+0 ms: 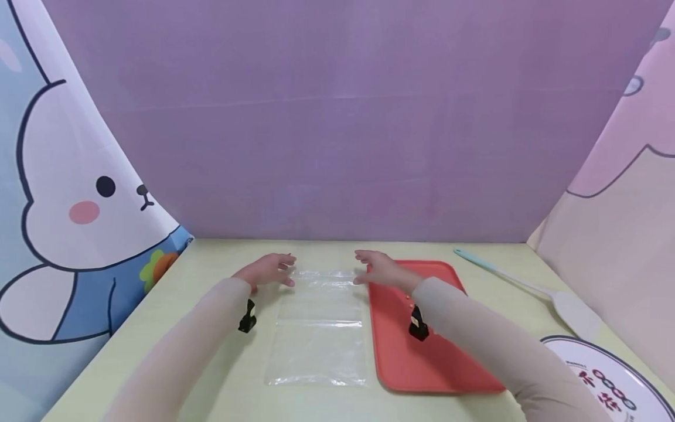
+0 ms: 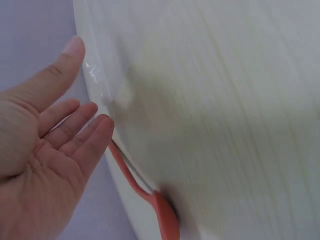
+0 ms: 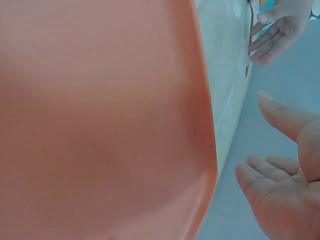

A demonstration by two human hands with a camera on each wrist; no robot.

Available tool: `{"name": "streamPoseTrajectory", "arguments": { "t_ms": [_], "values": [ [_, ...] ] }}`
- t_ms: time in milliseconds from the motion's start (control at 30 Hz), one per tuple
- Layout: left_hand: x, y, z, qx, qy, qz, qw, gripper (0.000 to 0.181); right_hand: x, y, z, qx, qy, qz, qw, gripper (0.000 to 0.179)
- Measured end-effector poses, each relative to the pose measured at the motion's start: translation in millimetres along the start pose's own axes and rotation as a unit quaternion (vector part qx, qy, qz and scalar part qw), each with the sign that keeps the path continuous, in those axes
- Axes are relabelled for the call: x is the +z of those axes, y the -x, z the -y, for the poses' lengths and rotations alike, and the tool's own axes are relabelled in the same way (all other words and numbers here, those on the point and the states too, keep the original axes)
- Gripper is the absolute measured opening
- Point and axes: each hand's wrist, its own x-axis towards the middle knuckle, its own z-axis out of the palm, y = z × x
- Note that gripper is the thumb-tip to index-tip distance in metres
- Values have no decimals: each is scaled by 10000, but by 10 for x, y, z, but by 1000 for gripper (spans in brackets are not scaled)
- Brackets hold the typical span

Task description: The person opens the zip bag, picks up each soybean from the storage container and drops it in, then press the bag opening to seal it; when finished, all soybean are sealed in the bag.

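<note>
A clear plastic bag lies flat on the pale table between my two hands. My left hand hovers by the bag's far left corner, fingers spread and holding nothing. Opposite it, my right hand is held over the far left part of a red tray, its palm facing the bag and nothing in its grasp. Small orange bits show on the tray beside my right wrist. An orange-red utensil appears below my left hand in the left wrist view; my left hand and forearm hide it in the head view.
A white spatula with a teal handle lies right of the tray. A round white plate with a dark rim and red print sits at the near right, partly behind my right sleeve. A purple backdrop rises at the table's far edge.
</note>
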Motion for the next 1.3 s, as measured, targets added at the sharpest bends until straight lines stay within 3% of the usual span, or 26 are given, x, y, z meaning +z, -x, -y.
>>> {"name": "streamPoseTrajectory", "arguments": {
  "t_ms": [267,500,733,967,1133,1300],
  "values": [
    [58,-180,-24,-115,-630,-475,9968,57,165,-268,23,523,-207,-431,9975,66],
    [137,-288,-65,-425,-1042,-583,9919,43,301,-386,43,926,432,-709,9922,56],
    [169,-292,-124,-372,-1383,-697,9872,17,367,-403,47,1022,596,-771,9900,34],
    [160,-248,-161,-217,-1246,-837,9884,8,351,-408,28,981,476,-936,9896,6],
    [71,-181,-174,91,-985,-1197,9879,7,231,-416,79,716,478,-1211,9889,5],
    [-52,-99,-225,120,-757,-1269,9889,9,82,-360,206,770,13,-1139,9905,5]
  ]
}}
